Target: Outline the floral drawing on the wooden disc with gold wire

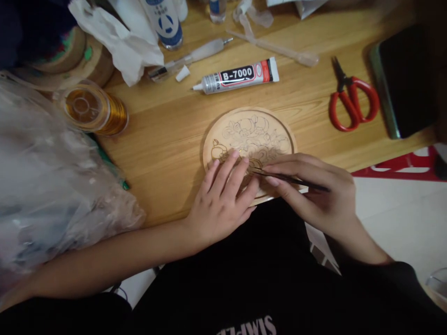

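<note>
A round wooden plate [209, 132] with a line drawing on its face lies at the table's front edge. Gold wire [218, 151] follows part of the drawing on the left side. My left hand [221, 202] rests on the plate's lower left, its fingers spread and lying flat. Dark tweezers [296, 180] are pinched in my right hand [326, 190], over the plate's lower right. Their tips point left, at a curved gold wire [256, 163] near my left fingers. The left fingers cover part of the drawing; whether the tips grip the wire I cannot tell.
Behind the plate lie a B-7000 glue tube [240, 77], a white cap [182, 73], a pen-like tool [206, 50] and a plastic dropper [279, 49]. Red-handled pliers [352, 100] and a phone [407, 83] are right; a gold wire spool [94, 107] and plastic bag [59, 181] left.
</note>
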Demonstrator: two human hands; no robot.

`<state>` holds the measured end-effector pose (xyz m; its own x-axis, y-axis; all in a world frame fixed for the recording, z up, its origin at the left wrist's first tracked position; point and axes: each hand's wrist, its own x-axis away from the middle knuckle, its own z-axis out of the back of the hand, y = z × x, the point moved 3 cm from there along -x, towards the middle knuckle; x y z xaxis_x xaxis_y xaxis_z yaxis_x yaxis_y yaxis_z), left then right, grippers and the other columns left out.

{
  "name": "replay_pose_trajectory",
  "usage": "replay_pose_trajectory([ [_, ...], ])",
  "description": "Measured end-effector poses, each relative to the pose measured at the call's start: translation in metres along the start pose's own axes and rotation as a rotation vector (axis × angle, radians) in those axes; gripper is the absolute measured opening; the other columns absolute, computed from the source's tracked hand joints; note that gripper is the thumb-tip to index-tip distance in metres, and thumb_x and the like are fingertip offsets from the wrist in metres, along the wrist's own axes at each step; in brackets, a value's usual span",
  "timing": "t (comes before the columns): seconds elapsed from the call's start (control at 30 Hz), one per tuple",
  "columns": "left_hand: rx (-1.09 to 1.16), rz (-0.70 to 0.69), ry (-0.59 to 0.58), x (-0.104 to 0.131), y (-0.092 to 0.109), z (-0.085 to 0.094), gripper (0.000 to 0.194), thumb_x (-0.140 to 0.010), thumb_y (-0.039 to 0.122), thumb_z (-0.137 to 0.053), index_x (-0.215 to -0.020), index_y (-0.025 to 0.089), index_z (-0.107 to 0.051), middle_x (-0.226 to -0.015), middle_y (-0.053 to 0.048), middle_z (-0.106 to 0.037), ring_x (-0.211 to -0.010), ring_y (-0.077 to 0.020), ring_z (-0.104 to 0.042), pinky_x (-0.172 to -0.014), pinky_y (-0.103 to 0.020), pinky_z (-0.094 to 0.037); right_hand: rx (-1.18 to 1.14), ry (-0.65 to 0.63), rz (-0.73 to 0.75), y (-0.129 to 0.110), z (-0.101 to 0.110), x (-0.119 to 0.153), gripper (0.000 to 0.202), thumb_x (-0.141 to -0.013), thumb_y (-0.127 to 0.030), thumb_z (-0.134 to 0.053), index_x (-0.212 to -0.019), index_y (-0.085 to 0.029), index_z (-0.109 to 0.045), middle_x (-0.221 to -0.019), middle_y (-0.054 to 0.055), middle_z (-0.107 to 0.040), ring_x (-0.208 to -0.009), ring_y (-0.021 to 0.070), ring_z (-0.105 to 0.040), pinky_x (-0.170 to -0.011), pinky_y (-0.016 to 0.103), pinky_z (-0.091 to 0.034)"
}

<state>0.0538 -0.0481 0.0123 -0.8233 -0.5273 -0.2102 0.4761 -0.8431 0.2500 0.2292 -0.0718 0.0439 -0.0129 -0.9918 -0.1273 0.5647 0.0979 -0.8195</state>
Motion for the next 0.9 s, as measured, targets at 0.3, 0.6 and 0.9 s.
replay_pose_trajectory([
  [0.3,-0.042,-0.004,0.033,0.001,0.001,0.0,0.047,-0.094,0.041,-0.059,-0.132,0.013,-0.057,-0.141,-0.018,-0.058,-0.138,-0.0345,-0.05,-0.116,-0.049,-0.035,-0.008,0.016,-0.004,0.004,0.004,-0.001,0.025,-0.085,-0.015,-0.071,-0.106,-0.029,-0.074,-0.099,0.004,-0.077,-0.094,0.0202,-0.073,-0.083,0.036,-0.061],
  [0.6,-0.333,-0.131,0.135,0.004,0.016,0.005,0.045,-0.095,0.039,-0.06,-0.13,0.012,-0.061,-0.131,-0.013,-0.066,-0.126,-0.0294,-0.06,-0.111,-0.044,-0.043,-0.202,0.077,0.009,0.038,0.019,-0.022,0.012,-0.086,-0.022,-0.071,-0.095,-0.027,-0.076,-0.093,0.001,-0.078,-0.088,0.0172,-0.073,-0.081,0.035,-0.061],
  [0.9,-0.005,0.246,0.362,0.002,0.004,0.053,0.023,-0.095,0.03,-0.062,-0.11,0.012,-0.064,-0.102,-0.012,-0.072,-0.098,-0.0244,-0.068,-0.087,-0.039,-0.057,-0.341,0.179,-0.04,0.059,0.014,-0.033,0.014,-0.079,-0.035,-0.076,-0.086,-0.023,-0.074,-0.085,0.002,-0.076,-0.08,0.0159,-0.073,-0.078,0.034,-0.062],
])
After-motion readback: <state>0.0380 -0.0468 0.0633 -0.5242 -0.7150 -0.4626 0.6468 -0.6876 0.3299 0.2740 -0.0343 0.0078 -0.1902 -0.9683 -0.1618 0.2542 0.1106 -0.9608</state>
